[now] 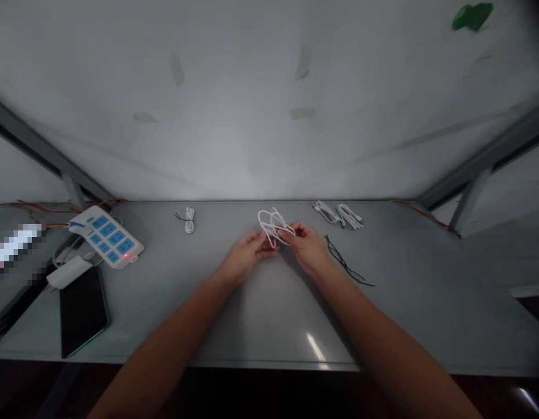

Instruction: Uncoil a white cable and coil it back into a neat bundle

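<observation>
"White cable (273, 224), wound in loose loops: where do we have it?"

"Between our two hands, above the middle of the table (260, 326). Our left hand (247, 256) pinches the left side of the loops, and our right hand (310, 247) is clamped on the right side, with its thumb over the strands."

"Why do we use both hands?"

"Probably because the loops would spring apart otherwise. The coil looks slack, and we see no tie around it."

"And the black ties (345, 265)?"

"They lie just to the right of our right hand, likely placed there for easy reach. The tied bundle (189, 220) rests well apart, off to our left, a black tie around its middle. Two white bundles (350, 216) lie side by side at the back right. We take that wide gap as a way of not mixing them up."

"Do we see any containers?"

"No box or tray shows; the bundles lie straight on the table. At the left, the power strip (112, 235) shows a red light (126, 256), but we can't make out what its sockets hold. A tablet (82, 314) lies near it, toward the front edge."
</observation>
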{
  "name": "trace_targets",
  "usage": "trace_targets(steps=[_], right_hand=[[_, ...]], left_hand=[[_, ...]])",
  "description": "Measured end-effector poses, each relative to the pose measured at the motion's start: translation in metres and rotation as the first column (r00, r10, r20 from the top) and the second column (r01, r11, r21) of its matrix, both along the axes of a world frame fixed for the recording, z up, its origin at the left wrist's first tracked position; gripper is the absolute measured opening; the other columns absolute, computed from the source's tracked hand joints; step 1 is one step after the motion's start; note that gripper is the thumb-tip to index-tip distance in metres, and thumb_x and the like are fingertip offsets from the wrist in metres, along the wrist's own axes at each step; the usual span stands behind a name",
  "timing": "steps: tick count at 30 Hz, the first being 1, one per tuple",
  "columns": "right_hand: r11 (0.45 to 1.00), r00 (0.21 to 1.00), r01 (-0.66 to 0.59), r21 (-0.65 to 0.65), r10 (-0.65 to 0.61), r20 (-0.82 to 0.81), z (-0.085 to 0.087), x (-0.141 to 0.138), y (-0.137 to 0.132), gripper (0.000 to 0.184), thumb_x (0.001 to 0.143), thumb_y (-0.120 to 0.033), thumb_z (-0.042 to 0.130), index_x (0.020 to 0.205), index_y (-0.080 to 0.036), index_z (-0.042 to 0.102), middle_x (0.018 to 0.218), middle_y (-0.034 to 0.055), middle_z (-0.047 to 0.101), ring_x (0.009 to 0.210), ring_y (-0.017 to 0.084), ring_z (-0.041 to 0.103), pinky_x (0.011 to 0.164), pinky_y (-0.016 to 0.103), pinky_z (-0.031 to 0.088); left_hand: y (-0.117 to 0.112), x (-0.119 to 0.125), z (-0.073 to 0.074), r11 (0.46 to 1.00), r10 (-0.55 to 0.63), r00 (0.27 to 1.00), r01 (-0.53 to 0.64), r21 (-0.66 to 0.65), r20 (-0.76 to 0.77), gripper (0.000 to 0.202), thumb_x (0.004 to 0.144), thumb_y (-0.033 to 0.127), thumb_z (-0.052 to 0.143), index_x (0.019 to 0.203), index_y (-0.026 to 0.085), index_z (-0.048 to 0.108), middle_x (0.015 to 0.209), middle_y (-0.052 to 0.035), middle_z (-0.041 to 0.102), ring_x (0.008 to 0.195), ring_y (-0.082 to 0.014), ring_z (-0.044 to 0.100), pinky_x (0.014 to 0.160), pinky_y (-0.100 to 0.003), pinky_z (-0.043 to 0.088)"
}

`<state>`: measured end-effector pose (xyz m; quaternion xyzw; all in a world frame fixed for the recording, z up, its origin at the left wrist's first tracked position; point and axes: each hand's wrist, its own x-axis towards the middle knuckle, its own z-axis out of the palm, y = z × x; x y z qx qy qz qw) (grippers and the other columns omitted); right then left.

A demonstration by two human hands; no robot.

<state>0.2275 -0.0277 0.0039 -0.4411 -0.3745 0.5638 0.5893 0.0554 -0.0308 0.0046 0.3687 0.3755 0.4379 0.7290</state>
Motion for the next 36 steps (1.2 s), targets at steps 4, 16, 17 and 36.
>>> trace_targets(steps=[4, 16, 17, 36], right_hand=[[0.998, 0.997, -0.055, -0.005, 0.055, -0.051, 0.000, -0.003, -0.002, 0.033, 0.059, -0.037, 0.095, 0.072, -0.022, 0.068, 0.080, 0.0009, 0.074, 0.079, 0.018, 0.066, 0.083, 0.035, 0.050], [0.970, 0.957, -0.233, -0.069, 0.217, -0.193, 0.006, 0.001, -0.003, 0.025, 0.067, -0.042, 0.089, 0.076, -0.020, 0.078, 0.092, 0.0066, 0.080, 0.090, 0.023, 0.071, 0.095, 0.040, 0.054], [0.967, 0.954, -0.245, -0.072, 0.227, -0.196, 0.006, 0.002, -0.003, 0.026, 0.068, -0.042, 0.089, 0.077, -0.020, 0.079, 0.092, 0.0067, 0.080, 0.091, 0.023, 0.071, 0.095, 0.040, 0.053], [0.981, 0.981, -0.187, -0.058, 0.190, 0.041, -0.001, -0.002, -0.002, 0.033, 0.059, -0.039, 0.093, 0.084, -0.020, 0.081, 0.085, 0.0034, 0.077, 0.081, 0.020, 0.066, 0.090, 0.039, 0.049]], left_hand=[[0.002, -0.001, -0.004, 0.995, 0.073, 0.994, -0.068, 0.074, -0.076, 0.029, 0.085, 0.041, 0.078, 0.097, 0.015, 0.077, 0.097, -0.0092, 0.075, 0.088, -0.0183, 0.069, 0.084, -0.033, 0.057], [0.008, -0.006, -0.004, 0.972, 0.198, 0.980, -0.192, 0.132, -0.036, 0.029, 0.081, 0.037, 0.081, 0.092, 0.016, 0.065, 0.091, -0.0069, 0.076, 0.083, -0.0202, 0.073, 0.081, -0.036, 0.057], [0.008, -0.006, -0.003, 0.972, 0.198, 0.980, -0.193, 0.135, -0.022, 0.029, 0.081, 0.037, 0.081, 0.092, 0.017, 0.063, 0.091, -0.0068, 0.076, 0.084, -0.0205, 0.073, 0.081, -0.036, 0.057], [0.010, -0.007, 0.002, 0.984, 0.170, 0.985, -0.171, -0.052, -0.026, 0.040, 0.094, 0.051, 0.060, 0.096, 0.012, 0.070, 0.089, -0.0124, 0.077, 0.075, -0.0215, 0.072, 0.074, -0.036, 0.059]])
